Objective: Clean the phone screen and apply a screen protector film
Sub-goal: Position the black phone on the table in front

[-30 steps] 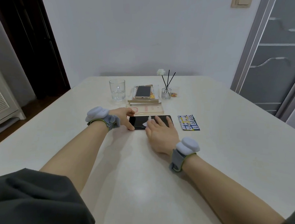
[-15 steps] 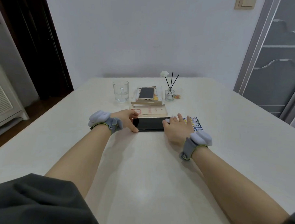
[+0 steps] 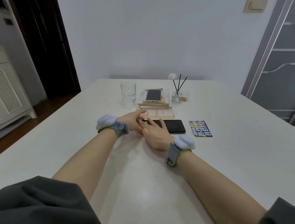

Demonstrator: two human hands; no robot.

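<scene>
Pale table (image 3: pixel 225 166), phone (image 3: pixel 174 126) flat before me.
My right hand (image 3: pixel 155 132) lay spread over its left end; my left hand (image 3: pixel 133 119) curled beside, grip unclear. Film on or not, I couldn't tell; I judged smoothing remained.

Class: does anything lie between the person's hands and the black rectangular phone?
Nothing visible does. The right hand rests its fingers on the left end of the black rectangular phone; the left hand is beside that end.

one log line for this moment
right hand: fingers flat on black rectangular phone | left hand: at same end, grip unclear
</scene>
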